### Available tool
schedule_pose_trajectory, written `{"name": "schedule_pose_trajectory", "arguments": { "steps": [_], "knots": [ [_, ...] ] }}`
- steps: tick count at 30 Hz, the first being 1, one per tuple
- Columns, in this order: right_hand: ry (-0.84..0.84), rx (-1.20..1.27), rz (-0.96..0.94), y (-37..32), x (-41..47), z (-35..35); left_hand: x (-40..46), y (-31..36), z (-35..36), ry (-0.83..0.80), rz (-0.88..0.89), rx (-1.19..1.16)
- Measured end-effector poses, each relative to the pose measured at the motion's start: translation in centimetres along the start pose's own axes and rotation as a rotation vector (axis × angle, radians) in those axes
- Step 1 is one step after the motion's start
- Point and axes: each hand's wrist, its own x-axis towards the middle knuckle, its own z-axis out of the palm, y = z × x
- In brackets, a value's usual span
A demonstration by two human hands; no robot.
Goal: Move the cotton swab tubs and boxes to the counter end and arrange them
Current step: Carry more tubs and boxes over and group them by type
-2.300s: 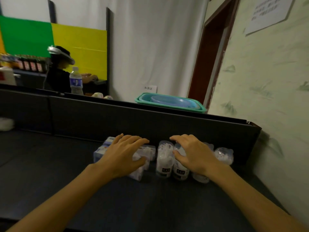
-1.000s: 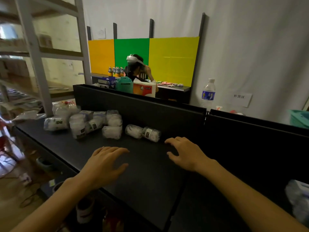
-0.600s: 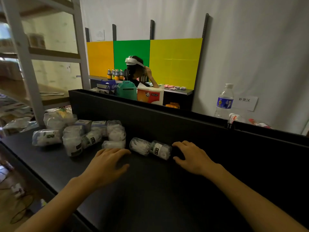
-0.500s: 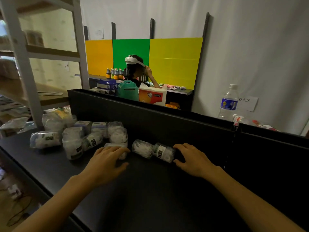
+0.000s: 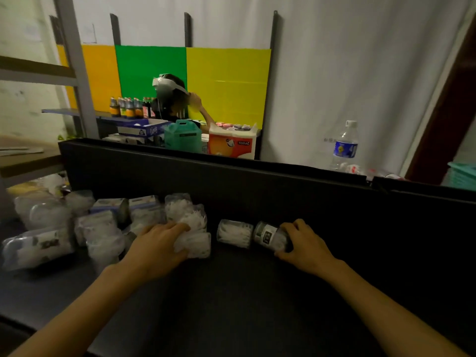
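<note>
Several clear cotton swab tubs and blue-topped boxes (image 5: 144,202) lie in a loose heap on the dark counter (image 5: 231,300) at the left. My left hand (image 5: 157,248) is closed on a lying tub (image 5: 195,244) at the heap's right edge. Two more tubs lie end to end against the back wall: a plain one (image 5: 234,233) and a labelled one (image 5: 270,237). My right hand (image 5: 306,248) wraps round the right end of the labelled tub.
A black back wall (image 5: 257,181) runs along the counter. Behind it stand a water bottle (image 5: 343,146), an orange tissue pack (image 5: 231,144) and a teal carton (image 5: 183,136). A person in a headset sits beyond. A metal rack (image 5: 77,73) rises at the left.
My view turned from the counter's right end to the heap at the left. Both hands moved forward; the left closed on a tub in the heap, the right on the labelled tub.
</note>
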Motion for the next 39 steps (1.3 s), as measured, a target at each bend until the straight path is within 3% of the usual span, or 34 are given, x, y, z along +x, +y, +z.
{"name": "schedule_pose_trajectory", "arguments": {
  "steps": [8, 12, 17, 24, 31, 39],
  "knots": [
    [0.091, 0.099, 0.124, -1.9, -6.2, -1.3, -0.1, -1.6, 0.8, -0.019, 0.149, -0.128],
    [0.133, 0.109, 0.183, -3.2, -9.3, -1.7, -0.4, -1.7, 1.1, -0.165, 0.253, -0.309],
    [0.166, 0.058, 0.21, -4.5, -12.0, -2.4, -1.1, -1.4, 1.9, -0.286, 0.373, -0.352],
    [0.214, 0.01, 0.251, -4.3, -15.6, -3.9, -1.6, 0.2, 2.8, -0.245, 0.397, -0.409],
    [0.275, 0.034, 0.254, -2.3, -19.6, -6.0, -2.3, 5.3, 2.2, -0.158, 0.528, -0.45],
    [0.319, 0.022, 0.319, 4.1, -27.9, -8.9, -4.5, 16.1, 2.7, -0.137, 0.654, -0.465]
  ]
}}
